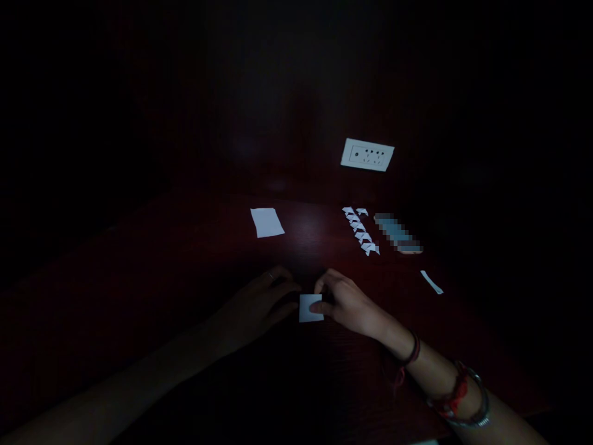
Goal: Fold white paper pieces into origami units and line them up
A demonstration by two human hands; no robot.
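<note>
Paper square (305, 307) between inward-curled hands (259, 304) (351, 303)

- plain white paper square (305, 308)
- dark reddish-brown table (309, 241) under the paper square
- plain white sheet (267, 222) beyond the paper square, leftward
- white folded papers (357, 227) beyond the paper square, rightward
- whitish socket plate (346, 154) with black holes, far beyond the paper square
- red bracelet (459, 390) nearer than the paper square, rightward
</note>
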